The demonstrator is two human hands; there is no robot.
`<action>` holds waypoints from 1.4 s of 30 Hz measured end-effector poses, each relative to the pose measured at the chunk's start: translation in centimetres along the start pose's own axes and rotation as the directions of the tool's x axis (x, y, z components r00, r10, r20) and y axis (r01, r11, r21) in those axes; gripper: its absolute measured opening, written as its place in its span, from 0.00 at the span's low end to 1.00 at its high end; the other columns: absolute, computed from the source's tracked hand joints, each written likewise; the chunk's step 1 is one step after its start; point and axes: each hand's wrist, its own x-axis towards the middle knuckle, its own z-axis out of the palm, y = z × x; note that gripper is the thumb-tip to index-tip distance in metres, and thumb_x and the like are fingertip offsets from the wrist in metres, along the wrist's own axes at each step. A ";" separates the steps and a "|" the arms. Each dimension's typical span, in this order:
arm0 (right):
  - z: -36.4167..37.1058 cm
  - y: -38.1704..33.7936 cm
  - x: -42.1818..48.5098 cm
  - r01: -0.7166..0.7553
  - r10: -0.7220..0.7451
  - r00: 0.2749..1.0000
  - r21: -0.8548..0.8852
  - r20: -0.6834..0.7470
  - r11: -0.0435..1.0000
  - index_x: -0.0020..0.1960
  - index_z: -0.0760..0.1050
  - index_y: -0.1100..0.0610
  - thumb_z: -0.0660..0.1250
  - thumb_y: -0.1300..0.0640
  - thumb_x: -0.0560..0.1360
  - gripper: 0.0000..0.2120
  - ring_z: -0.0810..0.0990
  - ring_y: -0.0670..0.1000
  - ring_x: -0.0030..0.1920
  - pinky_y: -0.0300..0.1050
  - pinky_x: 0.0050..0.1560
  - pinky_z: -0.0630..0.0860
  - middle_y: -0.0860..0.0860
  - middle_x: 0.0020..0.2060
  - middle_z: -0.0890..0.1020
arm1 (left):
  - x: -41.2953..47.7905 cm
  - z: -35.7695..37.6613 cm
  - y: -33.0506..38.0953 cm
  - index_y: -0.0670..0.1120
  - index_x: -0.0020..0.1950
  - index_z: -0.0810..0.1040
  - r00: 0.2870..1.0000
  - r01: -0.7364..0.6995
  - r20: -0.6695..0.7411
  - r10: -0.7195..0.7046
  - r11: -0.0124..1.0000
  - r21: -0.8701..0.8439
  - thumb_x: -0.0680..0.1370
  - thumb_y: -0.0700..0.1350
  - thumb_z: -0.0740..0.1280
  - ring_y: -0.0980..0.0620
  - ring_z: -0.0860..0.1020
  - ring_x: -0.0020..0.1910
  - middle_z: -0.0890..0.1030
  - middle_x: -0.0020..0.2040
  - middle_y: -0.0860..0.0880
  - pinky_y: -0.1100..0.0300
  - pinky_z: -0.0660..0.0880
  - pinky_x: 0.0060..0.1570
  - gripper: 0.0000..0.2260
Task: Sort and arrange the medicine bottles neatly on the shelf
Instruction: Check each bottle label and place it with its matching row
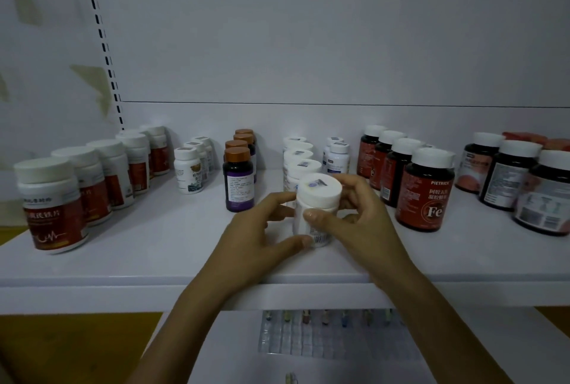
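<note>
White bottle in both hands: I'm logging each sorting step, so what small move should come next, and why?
Probably ease the white bottle straight back, then let go. The left hand and right hand both grip it upright just ahead of the white-capped row, and it looks nearly in line with that row.

The nearest red-labelled dark bottle (427, 195), right of centre, reads "PIETRICK" above Chinese characters and a large "Fe". The near-left white bottle (51, 214) bears blurred Chinese characters on red. The central white bottle (317, 191) shows an unreadable barcode.
</note>
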 end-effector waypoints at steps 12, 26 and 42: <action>-0.3 -6.1 7.7 -0.093 0.053 0.994 -0.500 -0.093 0.861 0.61 0.69 0.54 0.64 0.36 0.73 0.26 0.77 0.50 0.52 0.43 0.47 0.73 0.49 0.54 0.76 | 0.6 0.1 -0.7 0.55 0.67 0.68 0.996 0.075 -0.061 -0.071 0.995 0.060 0.76 0.47 0.68 0.61 0.73 0.56 0.74 0.57 0.60 0.70 0.68 0.56 0.21; -1.0 -11.1 8.1 -0.082 0.102 0.981 -0.124 0.163 0.989 0.43 0.72 0.59 0.71 0.53 0.73 0.11 0.85 0.57 0.44 0.48 0.45 0.83 0.61 0.47 0.83 | 0.1 -1.0 -0.6 0.56 0.63 0.74 0.936 -0.034 -0.316 -0.155 0.853 -0.521 0.73 0.58 0.60 0.59 0.80 0.52 0.80 0.57 0.56 0.57 0.76 0.56 0.19; 0.9 -11.7 5.2 -0.036 0.104 0.902 -0.167 0.419 0.985 0.57 0.78 0.52 0.65 0.40 0.68 0.23 0.86 0.56 0.41 0.43 0.37 0.81 0.54 0.50 0.84 | -1.0 -1.8 0.0 0.58 0.61 0.70 0.901 -0.259 -0.433 -0.030 0.764 -0.591 0.69 0.46 0.71 0.55 0.81 0.49 0.82 0.55 0.55 0.65 0.77 0.40 0.23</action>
